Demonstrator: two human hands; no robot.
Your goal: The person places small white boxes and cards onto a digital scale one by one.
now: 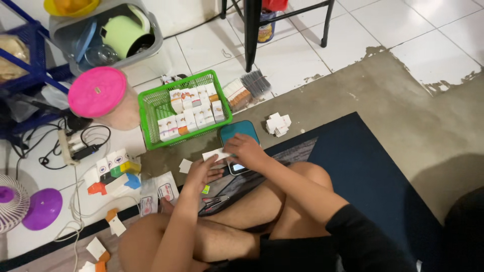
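Head view, left to right: loose cards and sachets (151, 194) on floor, green basket (184, 108) filled with small boxes. Left hand (201, 174) and right hand (244, 150) both pinch a small white card (216, 154) over the teal digital scale (238, 146). Step looks like folding or weighing; card needs steady two-handed grip.
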